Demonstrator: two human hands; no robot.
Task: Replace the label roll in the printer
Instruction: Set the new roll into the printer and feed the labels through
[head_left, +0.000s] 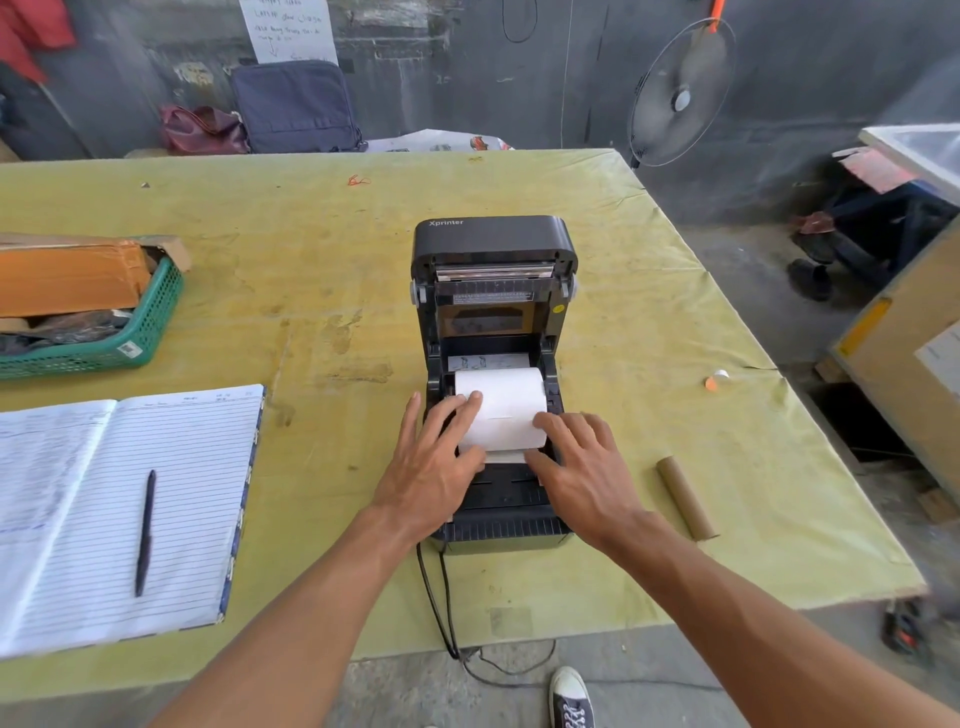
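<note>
A black label printer (493, 244) stands on the yellow-green table (311, 270) with its lid swung up and back. A white label roll (506, 400) lies in its open bay, with a short strip of paper pulled forward over the front. My left hand (441, 462) rests on the roll's left side, fingers spread, thumb at the paper's edge. My right hand (584, 467) presses the roll's right front corner, fingers spread. An empty brown cardboard core (685, 496) lies on the table to the right of the printer.
An open lined notebook (197, 499) with a black pen (145, 530) lies at the left. A green basket (130, 332) of parcels sits behind it. Black cables (436, 597) hang off the table's near edge. A small white-orange item (716, 380) lies at the right.
</note>
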